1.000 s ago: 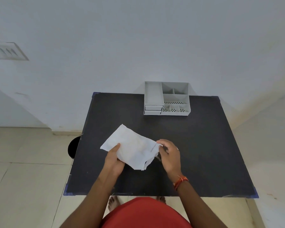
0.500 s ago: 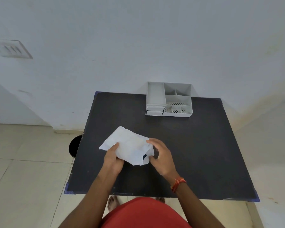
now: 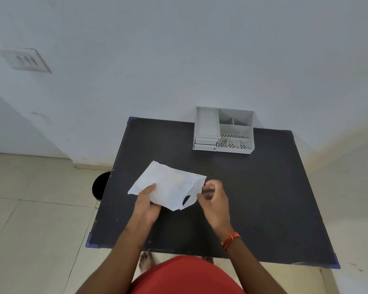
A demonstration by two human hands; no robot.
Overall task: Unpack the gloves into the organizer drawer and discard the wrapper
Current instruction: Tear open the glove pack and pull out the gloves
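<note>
A crumpled white wrapper [image 3: 168,187] is held just above the black table [image 3: 263,198], near its front left. My left hand [image 3: 146,203] grips the wrapper's near left edge, thumb on top. A dark opening shows at the wrapper's torn right end. My right hand [image 3: 214,200] is at that end, blurred, with its fingers curled and something dark between them; whether it holds anything is unclear. No gloves can be made out. The grey organizer [image 3: 223,130] stands at the table's back edge, its two small drawers [image 3: 205,143] at the front left pushed in.
A black round bin [image 3: 99,185] stands on the tiled floor, partly under the table's left edge. The white wall rises right behind the organizer. My bare feet and red clothing show below the table's near edge.
My right hand pressed onto the wrapper's right end and has since slid a little to the right of it. The wrapper's end now gapes open. My left hand kept its hold.
</note>
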